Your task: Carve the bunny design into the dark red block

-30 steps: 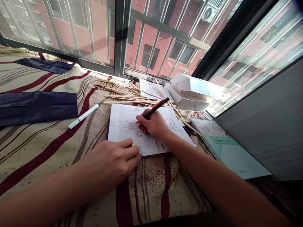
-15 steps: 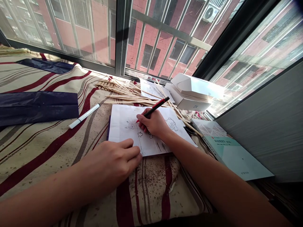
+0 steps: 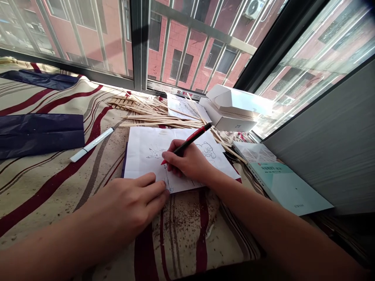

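One view only is given, from a camera worn on the head. It is directed forward and downward, so the left hand and right hand are seen closely from above, and the window is seen farther ahead.

The left hand lies palm down, fingers extended and close together, tips pointing right. The left forearm extends from the lower left. The right hand rests on its outer edge, fingers curled in a tripod grip, tips pointing left. The right forearm extends from the lower right. The hands sit just apart.
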A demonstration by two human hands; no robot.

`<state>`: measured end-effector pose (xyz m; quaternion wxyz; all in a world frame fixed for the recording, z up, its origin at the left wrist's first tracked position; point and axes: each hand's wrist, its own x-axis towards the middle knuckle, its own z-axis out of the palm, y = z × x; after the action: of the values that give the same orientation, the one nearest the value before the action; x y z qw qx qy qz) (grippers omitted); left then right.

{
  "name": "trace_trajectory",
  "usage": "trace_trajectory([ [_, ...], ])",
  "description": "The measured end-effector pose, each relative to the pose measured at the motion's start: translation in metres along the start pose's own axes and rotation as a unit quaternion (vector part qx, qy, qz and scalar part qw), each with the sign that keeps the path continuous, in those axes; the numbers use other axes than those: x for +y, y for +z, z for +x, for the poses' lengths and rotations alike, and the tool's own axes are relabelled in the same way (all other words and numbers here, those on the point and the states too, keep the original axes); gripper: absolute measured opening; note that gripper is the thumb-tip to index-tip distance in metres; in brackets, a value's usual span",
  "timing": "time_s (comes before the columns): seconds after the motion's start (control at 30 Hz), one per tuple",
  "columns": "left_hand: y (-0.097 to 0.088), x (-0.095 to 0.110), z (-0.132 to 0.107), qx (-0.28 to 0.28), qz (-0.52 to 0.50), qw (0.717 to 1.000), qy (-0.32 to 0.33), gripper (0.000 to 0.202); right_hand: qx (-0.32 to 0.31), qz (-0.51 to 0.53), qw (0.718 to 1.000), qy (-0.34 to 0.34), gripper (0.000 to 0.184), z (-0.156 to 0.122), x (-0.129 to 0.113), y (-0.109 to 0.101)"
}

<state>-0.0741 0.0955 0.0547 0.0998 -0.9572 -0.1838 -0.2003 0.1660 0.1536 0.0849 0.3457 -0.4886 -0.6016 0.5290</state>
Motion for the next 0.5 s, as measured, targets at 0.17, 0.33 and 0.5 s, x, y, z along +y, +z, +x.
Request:
trace_trajectory([
  [0.17, -0.009, -0.001, -0.004, -0.035, -0.018, 0.999, -0.005, 0.027, -0.033, -0.073, 0.997, -0.021, 0.031, -0.02, 0.0, -0.002],
  [0.33, -0.011, 0.004, -0.006, -0.045, -0.016, 0.998, -0.031, 0.031, -0.047, -0.114, 0.991, -0.056, 0.028, -0.021, -0.001, -0.003],
  [0.5, -0.012, 0.003, -0.006, -0.036, -0.012, 0.999, -0.025, 0.03, -0.054, -0.123, 0.989, -0.06, 0.029, -0.021, -0.003, -0.004],
])
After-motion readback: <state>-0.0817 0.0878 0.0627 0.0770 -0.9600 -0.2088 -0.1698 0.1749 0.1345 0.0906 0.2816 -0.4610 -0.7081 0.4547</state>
